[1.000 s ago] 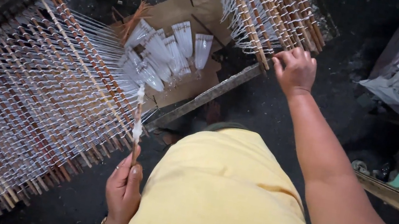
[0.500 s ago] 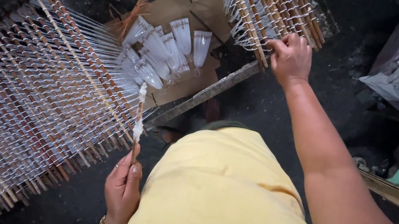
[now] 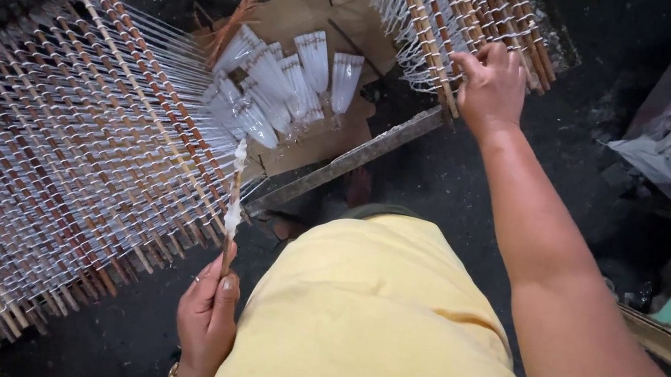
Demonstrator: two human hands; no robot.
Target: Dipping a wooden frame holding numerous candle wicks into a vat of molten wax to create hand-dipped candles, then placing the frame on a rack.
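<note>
Large rack of sticks (image 3: 45, 172): thin wooden sticks strung with white loops, laid slantwise at left, filling most of the floor. Smaller rack (image 3: 459, 12): same make, top centre. Cardboard sheet (image 3: 325, 19): between the racks, bearing clear packets (image 3: 280, 87) in a fan. Right hand (image 3: 492, 88): fingers curled onto the smaller rack's near stick ends, grip closed. Left hand (image 3: 207, 316): pinching a single stick (image 3: 232, 209) upright, white lumps on its upper part. Handling note: grip sticks at bare ends, probably sparing the white coating.
</note>
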